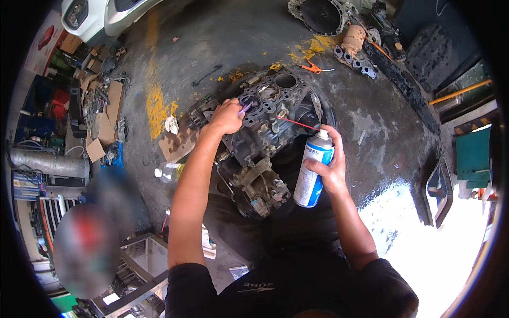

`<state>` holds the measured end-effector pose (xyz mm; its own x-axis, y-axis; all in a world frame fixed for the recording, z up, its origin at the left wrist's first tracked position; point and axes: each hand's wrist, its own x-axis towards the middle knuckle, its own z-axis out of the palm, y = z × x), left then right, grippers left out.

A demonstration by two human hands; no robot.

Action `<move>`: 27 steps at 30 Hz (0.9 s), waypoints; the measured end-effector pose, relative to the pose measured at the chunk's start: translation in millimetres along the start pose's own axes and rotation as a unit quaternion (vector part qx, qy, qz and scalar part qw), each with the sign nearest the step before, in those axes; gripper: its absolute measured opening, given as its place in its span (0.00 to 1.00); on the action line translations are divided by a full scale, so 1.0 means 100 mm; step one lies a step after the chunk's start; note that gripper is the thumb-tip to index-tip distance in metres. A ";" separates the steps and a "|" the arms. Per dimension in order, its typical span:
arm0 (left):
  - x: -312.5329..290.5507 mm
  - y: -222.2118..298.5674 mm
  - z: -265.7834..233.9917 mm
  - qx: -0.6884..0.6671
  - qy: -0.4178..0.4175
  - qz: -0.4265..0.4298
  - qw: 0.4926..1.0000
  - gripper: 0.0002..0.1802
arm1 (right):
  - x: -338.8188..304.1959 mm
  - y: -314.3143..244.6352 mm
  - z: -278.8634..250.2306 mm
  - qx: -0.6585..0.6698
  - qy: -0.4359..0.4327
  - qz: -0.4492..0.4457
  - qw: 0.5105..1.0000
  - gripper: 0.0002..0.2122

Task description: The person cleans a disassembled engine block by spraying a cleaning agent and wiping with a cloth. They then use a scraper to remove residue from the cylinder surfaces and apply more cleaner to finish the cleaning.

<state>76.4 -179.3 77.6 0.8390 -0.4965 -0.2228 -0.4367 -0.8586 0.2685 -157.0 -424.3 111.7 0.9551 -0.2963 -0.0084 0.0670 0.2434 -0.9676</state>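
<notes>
My right hand [334, 167] grips a white and blue spray can [314, 177], its index finger on the nozzle. From the nozzle a thin red straw [299, 123] runs left to the side of the engine block [254, 135]. My left hand [228, 115] is closed at the block's top left, round a small purple item [245, 109] whose kind I cannot make out. The greasy block has round cylinder bores [286, 81] in its top face. A dirty metal assembly [262, 188] sits at its near end.
On the dark floor beyond lie an orange-handled tool [314, 68], a manifold [355, 45] and a round housing [321, 16]. Cardboard [177, 139] and a clear bottle [169, 172] are left of the block. Boxes and parts [103, 106] line the left side. A metal frame [140, 259] stands lower left.
</notes>
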 end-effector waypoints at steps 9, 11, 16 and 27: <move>-0.02 -0.01 0.12 -0.033 0.039 0.087 0.995 0.13 | 0.17 0.20 -0.05 0.015 -0.006 0.046 0.999 0.39; 0.04 0.11 0.12 -0.003 0.066 0.077 0.995 0.13 | 0.30 0.20 0.02 0.020 -0.010 0.040 0.999 0.38; 0.11 0.11 0.20 -0.061 0.079 0.054 0.994 0.13 | 0.77 0.08 0.14 -0.193 -0.023 -0.116 0.974 0.35; 0.35 0.02 0.30 -0.076 0.203 0.030 0.976 0.07 | 0.48 0.36 -0.11 -0.120 -0.009 -0.007 0.993 0.36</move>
<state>95.4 -202.4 41.6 0.8862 -0.4273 0.1790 -0.4619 -0.7852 0.4125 -111.6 -439.8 74.0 0.9598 -0.2805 0.0076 0.0112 0.0113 -0.9999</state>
